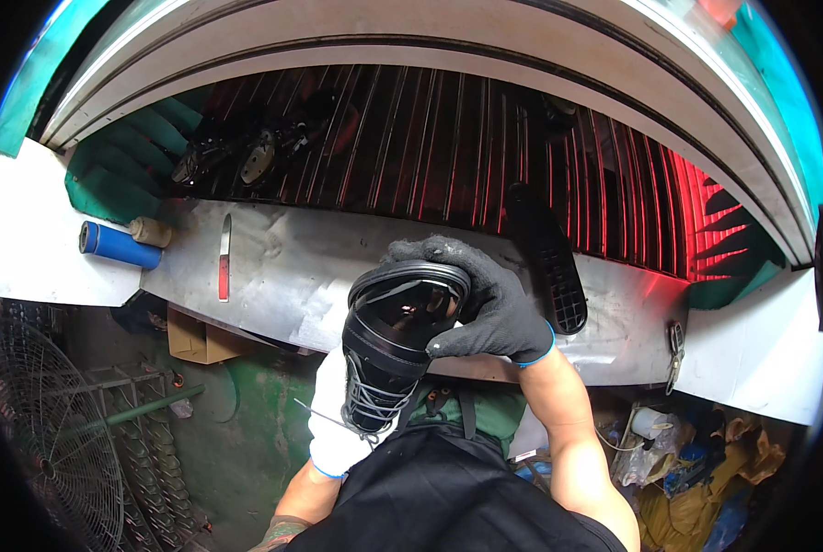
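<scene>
The right hand (489, 308), in a dark glove, is clenching the rim of the black motor housing (395, 345) above the bench (292, 267); the white-gloved left hand (335, 432) is gripping its wire-cage base at 7 o'clock. Supporting it firmly from below seems wise.

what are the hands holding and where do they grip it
Both hands hold a black round housing: the right hand, in a dark glove, grips its upper rim; the left hand, in a white glove, supports its lower end.

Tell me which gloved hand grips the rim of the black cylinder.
The right hand, in the dark grey glove, covers the black cylinder rim; the left hand, white-gloved, supports it from below.
</scene>
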Available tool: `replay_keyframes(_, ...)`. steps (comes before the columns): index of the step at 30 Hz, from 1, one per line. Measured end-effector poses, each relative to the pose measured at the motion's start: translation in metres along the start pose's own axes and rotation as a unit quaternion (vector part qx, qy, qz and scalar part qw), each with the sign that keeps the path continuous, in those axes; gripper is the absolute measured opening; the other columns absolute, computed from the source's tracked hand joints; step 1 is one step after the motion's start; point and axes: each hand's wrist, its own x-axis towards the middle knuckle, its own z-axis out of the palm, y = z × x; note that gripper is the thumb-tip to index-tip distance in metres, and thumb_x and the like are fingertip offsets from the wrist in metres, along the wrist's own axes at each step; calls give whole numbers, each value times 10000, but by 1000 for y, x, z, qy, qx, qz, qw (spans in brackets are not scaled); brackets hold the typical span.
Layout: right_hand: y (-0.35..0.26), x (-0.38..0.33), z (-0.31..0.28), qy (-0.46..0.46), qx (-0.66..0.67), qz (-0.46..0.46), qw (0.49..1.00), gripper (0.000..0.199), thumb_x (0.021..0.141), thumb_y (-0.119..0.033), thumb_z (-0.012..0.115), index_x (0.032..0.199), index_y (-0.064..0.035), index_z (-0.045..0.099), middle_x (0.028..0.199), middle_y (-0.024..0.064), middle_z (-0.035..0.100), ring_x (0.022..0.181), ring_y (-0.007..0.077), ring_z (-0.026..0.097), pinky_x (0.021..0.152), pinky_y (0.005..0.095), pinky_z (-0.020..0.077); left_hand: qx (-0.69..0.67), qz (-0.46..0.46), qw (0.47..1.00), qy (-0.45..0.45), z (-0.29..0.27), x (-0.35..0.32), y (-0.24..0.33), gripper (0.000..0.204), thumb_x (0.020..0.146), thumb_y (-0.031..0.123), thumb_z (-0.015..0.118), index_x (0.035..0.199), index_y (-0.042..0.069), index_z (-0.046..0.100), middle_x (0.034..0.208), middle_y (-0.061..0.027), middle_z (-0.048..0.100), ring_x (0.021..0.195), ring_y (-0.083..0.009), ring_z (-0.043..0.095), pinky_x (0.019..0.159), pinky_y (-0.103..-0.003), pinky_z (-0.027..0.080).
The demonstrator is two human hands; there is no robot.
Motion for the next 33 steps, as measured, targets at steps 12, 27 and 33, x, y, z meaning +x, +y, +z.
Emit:
replay_keyframes(12, -9, 2, 4, -23, 9, 31, 999, 1001, 770, -128, 943, 1590, -6, 382, 1627, 120, 455, 1446, 213, 490, 1222, 399, 409, -15, -14, 1000, -2, -2, -8, -3, 864, 749, 69, 863, 1481, 2, 409, 1323, -139, 643, 1174, -227, 664, 995, -358, 540)
replay_keyframes(27, -20, 24, 24, -77, -192, 95, 974, 1161, 780, -204, 911, 1680, -57, 191, 1610, 234, 462, 1476, 295, 477, 1184, 384, 411, -571, -193, 796, -61, -22, -13, -1, 836, 796, 67, 797, 1519, -76, 400, 1416, -253, 577, 1261, -396, 608, 1083, -514, 510)
replay_keyframes(33, 13, 0, 50, 18, -198, 79, 977, 941, 900, -249, 824, 1661, -118, 286, 1366, 245, 655, 1208, 383, 683, 936, 405, 581, -672, -260, 691, -56, -14, -26, -22, 670, 914, 119, 708, 1504, -42, 434, 1397, -297, 564, 1225, -447, 622, 975, -643, 543)
